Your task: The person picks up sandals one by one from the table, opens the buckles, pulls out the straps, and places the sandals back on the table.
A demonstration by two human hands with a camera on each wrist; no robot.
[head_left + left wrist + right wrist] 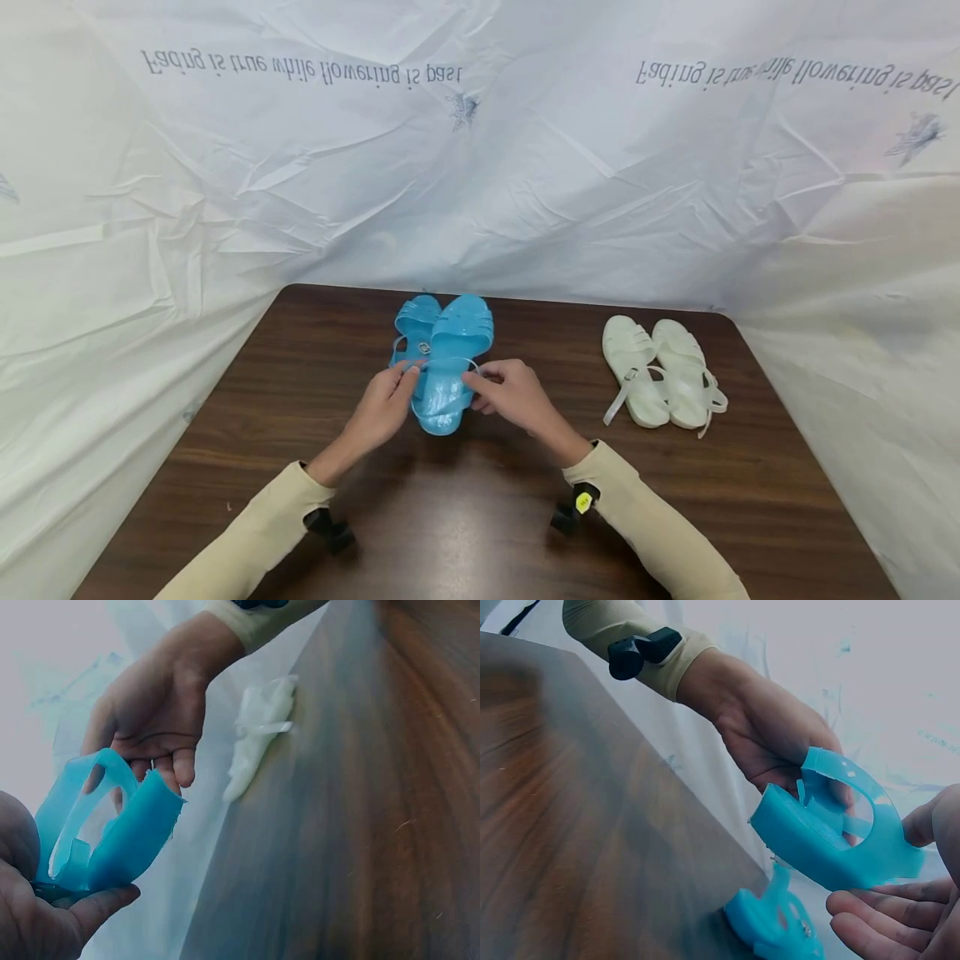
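A glossy blue jelly sandal (pixel 444 392) is held above the table between my two hands, its toe pointing away from me. My left hand (pixel 380 408) grips its left side near the ankle strap. On the opposite side, my right hand (pixel 517 393) pinches the strap area between thumb and fingers. The right wrist view shows the held sandal (pixel 795 832) heel-on, with its strap arching over the footbed. A second blue sandal (pixel 418 317), with a buckle, lies on the table to the left, partly hidden behind the held one.
A pair of white sandals, one on the left (pixel 626 342) and one on the right (pixel 678 343), lies at the table's right side with loose straps. The dark wood table (pixel 315 350) meets a white printed sheet (pixel 525 192) at its back edge.
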